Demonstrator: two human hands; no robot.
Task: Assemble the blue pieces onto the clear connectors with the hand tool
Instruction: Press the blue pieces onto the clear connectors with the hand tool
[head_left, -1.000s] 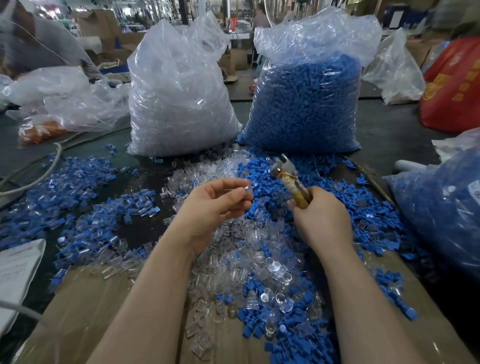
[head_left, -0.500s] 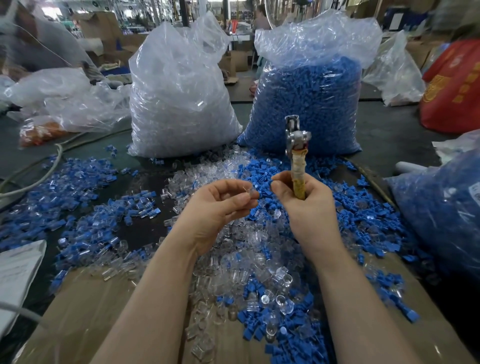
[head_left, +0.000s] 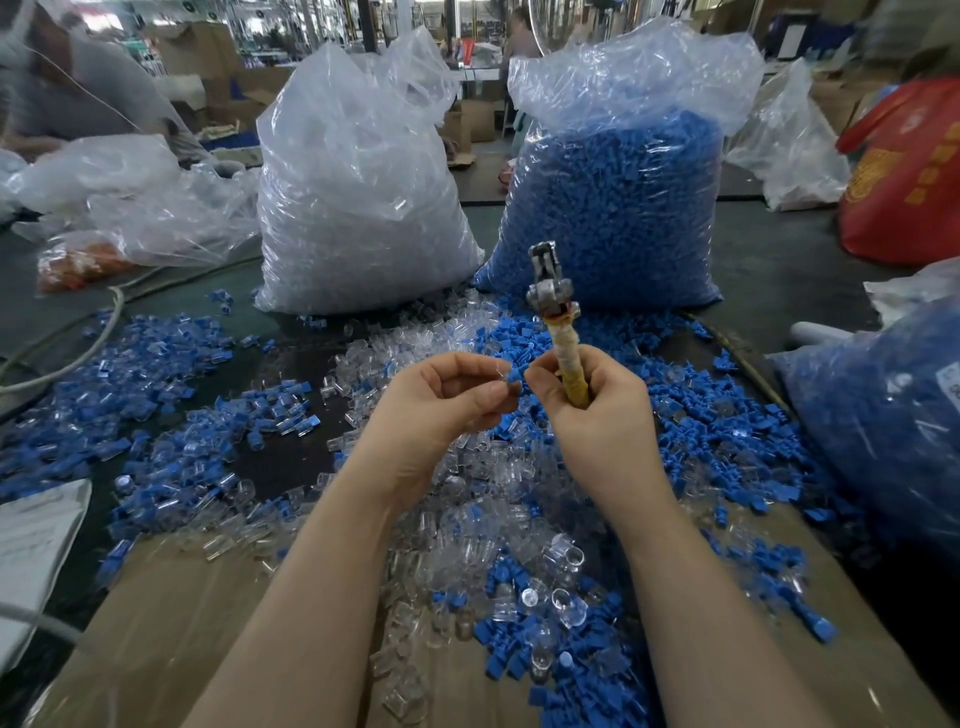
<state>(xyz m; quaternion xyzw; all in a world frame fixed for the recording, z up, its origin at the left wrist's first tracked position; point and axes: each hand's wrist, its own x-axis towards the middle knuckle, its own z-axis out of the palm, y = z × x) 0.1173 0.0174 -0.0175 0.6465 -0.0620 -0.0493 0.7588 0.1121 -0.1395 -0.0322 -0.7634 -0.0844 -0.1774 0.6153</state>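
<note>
Dark and cluttered, the desk (head_left: 779, 270) is lying under a factory hall with cartons and a blurred person in the background. At its middle, the left hand (head_left: 441, 410) is pinching a small clear connector (head_left: 500, 375) between thumb and curled fingers (head_left: 488, 399), with a blue piece (head_left: 514, 375) showing right at the fingertips; whether the blue piece is already seated in the connector is too small to tell. Just beside it, nearly touching, the right hand (head_left: 597, 410) is gripping the hand tool (head_left: 558, 332), its fingers wrapping round the yellowish taped handle while the grey metal head is pointing upright above the fist; its thumb and forefinger are reaching toward the blue piece. Beneath both hands, loose clear connectors and blue pieces are spreading in a mixed heap (head_left: 519, 571) over a sheet of brown cardboard (head_left: 182, 623). More mixed parts (head_left: 156, 364) are scattering to the left over the dark surface. Behind the hands, a tall plastic bag of clear connectors (head_left: 363, 197) is standing beside a bag of blue pieces (head_left: 618, 208), the two near each other. At the right edge another bag of blue parts (head_left: 883, 415) is resting, with a red bag (head_left: 909, 171) farther back, and a white cable (head_left: 78, 358) is curving along the left.
</note>
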